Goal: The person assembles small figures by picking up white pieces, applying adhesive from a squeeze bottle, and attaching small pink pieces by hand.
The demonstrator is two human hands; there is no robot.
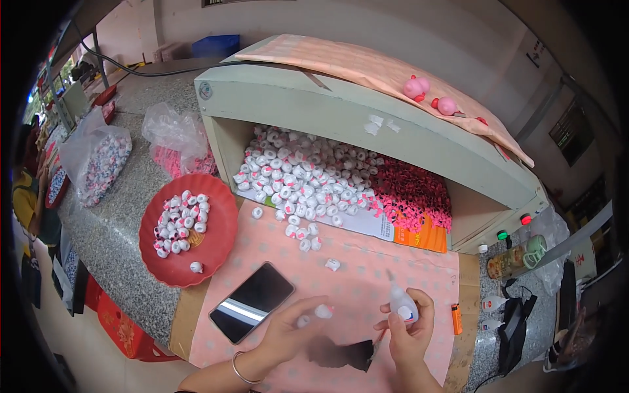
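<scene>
At the desk's front edge, left hand (288,331) pinches 1 white bead (323,312); right hand (407,327) grips glue bottle (401,302): I'd squeeze gently.

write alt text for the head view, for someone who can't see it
The left hand pinches a small white bead while the right hand holds a small glue bottle over a pink cloth. A phone and a red plate of beads lie to the left.

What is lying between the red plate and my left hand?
In the head view, a black smartphone lies face up on the pink cloth, between the red plate and left hand.
</scene>
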